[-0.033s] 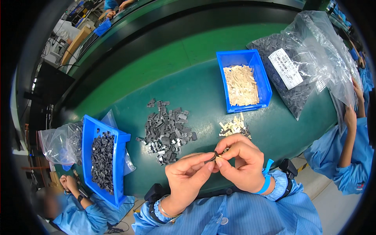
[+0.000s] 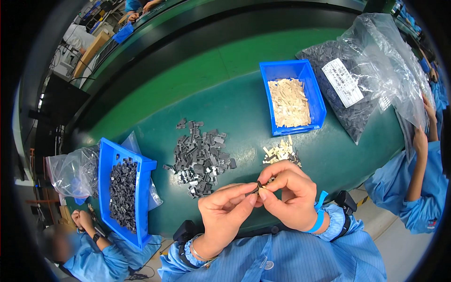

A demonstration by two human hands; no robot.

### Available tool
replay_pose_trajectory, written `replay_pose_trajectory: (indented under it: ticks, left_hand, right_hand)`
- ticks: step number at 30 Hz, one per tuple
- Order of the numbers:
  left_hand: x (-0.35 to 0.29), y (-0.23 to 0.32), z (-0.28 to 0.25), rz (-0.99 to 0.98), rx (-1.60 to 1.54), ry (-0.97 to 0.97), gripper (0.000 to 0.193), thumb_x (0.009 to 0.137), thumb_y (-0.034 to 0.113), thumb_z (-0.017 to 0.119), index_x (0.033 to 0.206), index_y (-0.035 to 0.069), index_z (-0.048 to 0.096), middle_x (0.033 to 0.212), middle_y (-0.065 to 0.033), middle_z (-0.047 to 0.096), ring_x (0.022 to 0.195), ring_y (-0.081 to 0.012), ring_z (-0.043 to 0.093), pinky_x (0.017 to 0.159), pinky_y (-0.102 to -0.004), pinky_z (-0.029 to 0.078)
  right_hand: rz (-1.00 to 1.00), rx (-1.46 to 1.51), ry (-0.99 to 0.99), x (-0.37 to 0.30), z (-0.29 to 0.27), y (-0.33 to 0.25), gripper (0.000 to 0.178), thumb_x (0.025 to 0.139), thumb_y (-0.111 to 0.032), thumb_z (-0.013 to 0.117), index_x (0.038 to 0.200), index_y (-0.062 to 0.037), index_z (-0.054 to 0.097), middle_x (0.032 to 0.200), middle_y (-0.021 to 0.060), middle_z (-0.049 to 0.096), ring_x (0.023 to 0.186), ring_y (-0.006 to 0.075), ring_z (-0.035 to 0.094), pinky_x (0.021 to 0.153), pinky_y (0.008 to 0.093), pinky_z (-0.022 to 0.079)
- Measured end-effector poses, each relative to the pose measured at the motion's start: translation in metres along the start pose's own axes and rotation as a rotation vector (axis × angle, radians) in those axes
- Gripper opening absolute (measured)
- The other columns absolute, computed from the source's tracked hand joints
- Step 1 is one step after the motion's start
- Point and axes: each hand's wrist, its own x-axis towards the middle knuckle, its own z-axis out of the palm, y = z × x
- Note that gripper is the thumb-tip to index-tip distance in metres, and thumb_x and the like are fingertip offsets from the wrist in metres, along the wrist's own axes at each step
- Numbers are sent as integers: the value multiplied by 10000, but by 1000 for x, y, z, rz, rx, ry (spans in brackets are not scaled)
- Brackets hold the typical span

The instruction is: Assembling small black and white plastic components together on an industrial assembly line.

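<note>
Black piece [image 2: 260, 184], perhaps plastic, pinched by both hands' fingers [image 2: 272, 202]; bin [image 2: 297, 129] of tan strips [image 2: 289, 103]

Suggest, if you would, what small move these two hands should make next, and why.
I would probably have the right hand press gently on the small dark piece while the left hand steadies it: both hands meet at it in a pinch, so one can brace as the other pushes. Any finer fit is too small to see.

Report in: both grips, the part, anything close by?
Left grip and right grip pinching small dark part together. Part mostly covered. Pale-piece pile just beyond right grip, grey-part pile beyond left.
</note>
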Motion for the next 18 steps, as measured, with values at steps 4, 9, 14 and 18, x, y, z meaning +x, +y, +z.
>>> replay_pose_trajectory:
  ticks: [4, 9, 14, 18]
  left_hand:
    - [1, -2, 0, 12, -8, 16, 187, 789, -51, 584, 974, -52, 611, 911, -154, 621, 772, -178, 624, 695, -273, 526]
    - [3, -4, -1, 88, -16, 14, 165, 780, -62, 583, 940, -49, 621, 876, -157, 627, 729, -167, 615, 660, -275, 523]
    - [3, -2, -2, 6, -115, 15, 155, 784, -71, 567, 926, -45, 625, 866, -159, 628, 721, -191, 624, 652, -285, 529]
    - [4, 0, 0, -73, -200, 27, 140, 786, -69, 562, 911, -54, 623, 850, -164, 628, 703, -214, 634, 646, -300, 534]
  right_hand:
    - [-38, -17, 33, 2, 1, 3, 97, 681, 20, 653, 703, -18, 566, 822, 98, 581, 713, 168, 569, 623, 269, 452]
    - [11, 24, 12, 1, 1, 1, 80, 692, 16, 647, 714, -14, 575, 823, 103, 579, 708, 172, 575, 607, 270, 460]
    - [-125, -148, -41, 11, -8, -7, 30, 717, 11, 620, 745, 4, 610, 829, 118, 576, 706, 186, 580, 598, 275, 466]
    - [-275, -350, -45, 16, -14, -12, 38, 731, 9, 607, 760, 29, 621, 824, 133, 578, 687, 198, 582, 592, 273, 467]
